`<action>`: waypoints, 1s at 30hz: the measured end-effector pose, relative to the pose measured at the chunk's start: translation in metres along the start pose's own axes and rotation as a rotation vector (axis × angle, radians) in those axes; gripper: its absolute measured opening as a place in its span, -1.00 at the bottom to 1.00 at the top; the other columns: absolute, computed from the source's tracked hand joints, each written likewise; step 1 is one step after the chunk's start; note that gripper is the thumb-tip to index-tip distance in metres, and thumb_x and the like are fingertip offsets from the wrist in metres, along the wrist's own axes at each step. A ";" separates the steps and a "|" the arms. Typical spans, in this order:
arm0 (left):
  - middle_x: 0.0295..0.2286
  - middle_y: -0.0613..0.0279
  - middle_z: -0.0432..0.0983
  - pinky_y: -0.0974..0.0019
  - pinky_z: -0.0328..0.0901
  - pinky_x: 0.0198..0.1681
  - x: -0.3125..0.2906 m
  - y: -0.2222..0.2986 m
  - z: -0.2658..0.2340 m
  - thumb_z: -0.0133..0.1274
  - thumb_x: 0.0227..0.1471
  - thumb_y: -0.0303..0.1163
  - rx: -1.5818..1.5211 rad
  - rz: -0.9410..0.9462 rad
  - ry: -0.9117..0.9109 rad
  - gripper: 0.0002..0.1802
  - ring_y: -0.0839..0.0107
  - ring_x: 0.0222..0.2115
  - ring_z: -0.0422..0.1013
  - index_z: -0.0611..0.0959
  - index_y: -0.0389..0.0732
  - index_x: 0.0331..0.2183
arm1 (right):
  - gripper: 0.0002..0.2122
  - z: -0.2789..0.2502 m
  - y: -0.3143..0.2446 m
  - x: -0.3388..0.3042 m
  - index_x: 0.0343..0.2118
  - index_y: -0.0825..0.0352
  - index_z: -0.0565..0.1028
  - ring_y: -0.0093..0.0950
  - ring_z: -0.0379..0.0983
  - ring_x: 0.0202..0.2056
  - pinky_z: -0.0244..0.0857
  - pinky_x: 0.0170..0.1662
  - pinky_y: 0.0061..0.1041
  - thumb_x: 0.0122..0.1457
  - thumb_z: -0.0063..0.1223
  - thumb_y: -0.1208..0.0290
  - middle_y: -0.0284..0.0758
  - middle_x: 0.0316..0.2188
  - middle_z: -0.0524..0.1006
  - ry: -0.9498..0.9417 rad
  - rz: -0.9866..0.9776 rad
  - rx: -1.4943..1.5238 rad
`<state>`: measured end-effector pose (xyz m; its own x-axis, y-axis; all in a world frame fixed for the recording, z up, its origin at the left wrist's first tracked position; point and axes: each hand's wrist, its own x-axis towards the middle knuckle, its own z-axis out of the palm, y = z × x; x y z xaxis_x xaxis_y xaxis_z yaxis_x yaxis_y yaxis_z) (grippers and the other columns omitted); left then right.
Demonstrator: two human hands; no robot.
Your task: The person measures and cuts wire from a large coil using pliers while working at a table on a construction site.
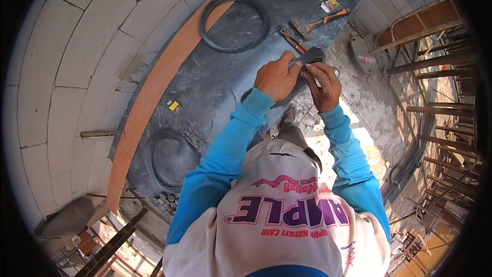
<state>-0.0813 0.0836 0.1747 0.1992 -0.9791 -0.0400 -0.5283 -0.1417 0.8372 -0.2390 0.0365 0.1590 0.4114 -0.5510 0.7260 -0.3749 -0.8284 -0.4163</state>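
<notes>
Dark workbench — both hands gripping wire bundle

Both hands meet over the right edge of the dark worktable. The left hand and the right hand grip 1 bundle of thin grey wire between them. At 12 o'clock from the hands lie red-handled pliers and a hammer. A large wire coil lies at 10 o'clock, another coil at 7 o'clock.
</notes>
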 end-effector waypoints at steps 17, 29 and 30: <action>-0.62 0.04 0.44 0.16 0.19 -0.51 -0.017 0.013 0.011 -0.07 0.13 -0.21 -0.074 -0.076 0.101 -0.73 0.17 -0.57 0.37 0.48 -0.22 -0.27 | -0.71 -0.026 0.013 0.004 -0.19 0.43 0.50 -0.70 0.33 -0.50 0.26 -0.48 -0.68 0.12 0.19 0.32 -0.48 -0.51 0.44 -0.550 1.007 0.988; -0.68 0.10 0.41 0.22 0.21 -0.51 -0.026 0.005 0.017 -0.02 0.11 -0.16 -0.107 -0.167 0.256 -0.71 0.29 -0.63 0.39 0.51 -0.19 -0.26 | -0.69 -0.004 0.250 -0.002 -0.12 0.38 0.49 -0.54 0.47 -0.49 0.36 -0.49 -0.56 0.16 0.11 0.28 -0.30 -0.47 0.54 -0.574 0.957 0.590; -0.68 0.09 0.41 0.22 0.21 -0.51 -0.025 0.009 0.020 -0.03 0.11 -0.16 -0.093 -0.152 0.257 -0.70 0.28 -0.63 0.40 0.51 -0.19 -0.26 | -0.66 0.023 0.274 -0.022 -0.09 0.38 0.48 -0.48 0.49 -0.45 0.40 -0.45 -0.49 0.14 0.13 0.27 -0.26 -0.44 0.54 -0.588 0.893 0.355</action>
<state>-0.1074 0.1039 0.1722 0.4782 -0.8773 -0.0395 -0.4014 -0.2583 0.8787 -0.3315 -0.1812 0.0162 0.4767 -0.8452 -0.2416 -0.5117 -0.0433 -0.8581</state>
